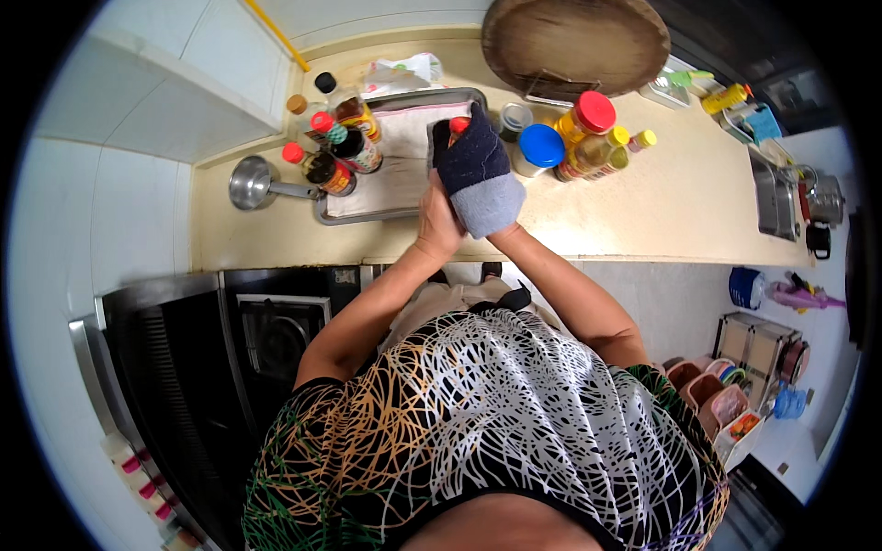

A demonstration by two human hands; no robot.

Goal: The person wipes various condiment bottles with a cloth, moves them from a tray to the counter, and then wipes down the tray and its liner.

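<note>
Both my hands are together over the near edge of a grey tray (372, 217) lined with pale cloth. My left hand (442, 213) grips the lower part of a bottle with a red cap (459, 125), most of it hidden by cloth. A dark blue and grey cloth (479, 175) wraps the bottle and covers my right hand (503, 231), whose fingers are hidden. Several sauce bottles (334, 175) with red, black and brown caps stand at the tray's left end. Right of the cloth are a blue-lidded jar (541, 148), a small clear jar (515, 120) and a red-lidded container (592, 113).
Yellow-capped bottles (606, 148) stand beside the red-lidded container. A steel saucepan (251, 182) sits at the left, its handle reaching the tray. Behind are a plastic bag (403, 72) and a round wooden board (575, 41) on a rack. A sink (772, 196) is far right.
</note>
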